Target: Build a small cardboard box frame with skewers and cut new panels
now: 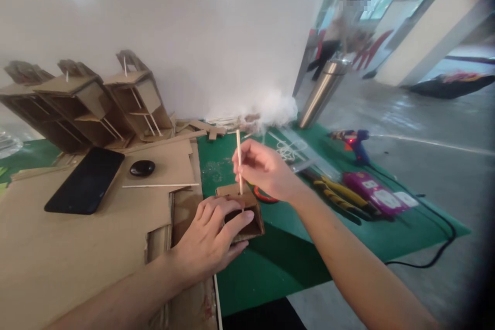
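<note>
My left hand (211, 229) is wrapped around a small cardboard box (258, 224) with an open side, its thumb lying across the opening. My right hand (266, 167) pinches a thin wooden stick (240, 172) held nearly upright. The stick's lower end meets the top of the box, and a thin piece shows inside the opening by my left thumb; whether it is the same stick I cannot tell. Behind the box lies a red-orange ring-shaped item (265, 196), partly hidden by my right hand.
Cardboard structures with sticks (133, 98) stand at the left back. A phone (87, 180) and a black oval object (142, 167) lie on cardboard sheeting (116, 247). At right are a steel bottle (325, 93), glue gun (356, 142), yellow-black pliers (340, 193) and a purple power strip (371, 193).
</note>
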A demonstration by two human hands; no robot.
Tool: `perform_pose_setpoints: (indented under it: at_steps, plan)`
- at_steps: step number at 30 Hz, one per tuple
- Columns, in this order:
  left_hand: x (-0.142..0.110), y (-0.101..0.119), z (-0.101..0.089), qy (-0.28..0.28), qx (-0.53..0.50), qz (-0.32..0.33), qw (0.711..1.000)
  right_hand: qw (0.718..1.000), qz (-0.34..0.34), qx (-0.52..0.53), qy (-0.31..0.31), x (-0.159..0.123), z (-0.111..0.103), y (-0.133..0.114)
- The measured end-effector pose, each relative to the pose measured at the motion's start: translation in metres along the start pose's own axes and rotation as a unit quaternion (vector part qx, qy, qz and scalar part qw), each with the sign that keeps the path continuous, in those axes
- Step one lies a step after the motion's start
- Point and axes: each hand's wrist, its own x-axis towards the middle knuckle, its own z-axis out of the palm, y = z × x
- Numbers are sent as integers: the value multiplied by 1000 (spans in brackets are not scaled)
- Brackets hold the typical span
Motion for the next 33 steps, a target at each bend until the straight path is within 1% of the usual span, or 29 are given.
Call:
perform_pose_setpoints:
  at_steps: [2, 5, 9, 11, 15, 18, 20, 21, 23, 24, 25, 26, 27, 28, 29, 30, 31, 32, 33]
  plan:
    - [0, 0, 0, 1, -1, 3, 1000, 1000, 6, 12, -4, 0, 0, 1]
    - [-1, 0, 1, -2, 2, 5, 1000, 999, 23, 2, -32, 0, 0, 0]
    - [0, 0, 1, 2, 14, 12, 1000, 987, 47, -111, -107, 1, -1, -2]
    - [1, 0, 0, 17, 31, 23, 999, 980, 45, -149, -122, 2, -1, -2]
    - [4, 0, -2, 57, 47, 60, 995, 983, 42, -153, -96, 3, 1, -1]
    - [3, 0, -2, 63, 52, 66, 994, 980, 41, -151, -124, 2, 4, -2]
    - [2, -2, -2, 66, 56, 55, 995, 980, 43, -147, -127, 2, 6, -2]
    - [1, -4, -3, 71, 56, 48, 995, 982, 40, -145, -118, 2, 6, -1]
    - [1, -11, -6, 84, 48, 14, 995, 987, 24, -137, -82, 2, 5, 1]
    - [2, -15, -9, 81, 43, -13, 996, 990, 15, -130, -60, 2, 4, 2]
    - [3, -21, -13, 66, 40, -51, 996, 992, 5, -123, -31, 2, 2, 3]
    - [5, -26, -17, 25, 44, -92, 994, 993, -5, -117, -4, 2, 1, 5]
    - [7, -31, -20, -53, 54, -139, 987, 993, -15, -115, 20, 1, 0, 6]
    - [10, -36, -23, -135, 70, -196, 969, 992, -25, -117, 42, 1, -2, 7]
    - [12, -39, -25, -212, 85, -249, 941, 990, -32, -122, 59, 2, -2, 9]
    - [14, -42, -27, -271, 91, -282, 916, 989, -36, -127, 71, 2, -3, 10]
    - [15, -43, -27, -309, 94, -304, 896, 988, -36, -132, 78, 2, -3, 12]
    - [16, -44, -27, -330, 90, -309, 887, 987, -35, -133, 83, 3, -2, 13]
    - [17, -44, -26, -339, 83, -302, 887, 987, -32, -133, 85, 3, -1, 15]
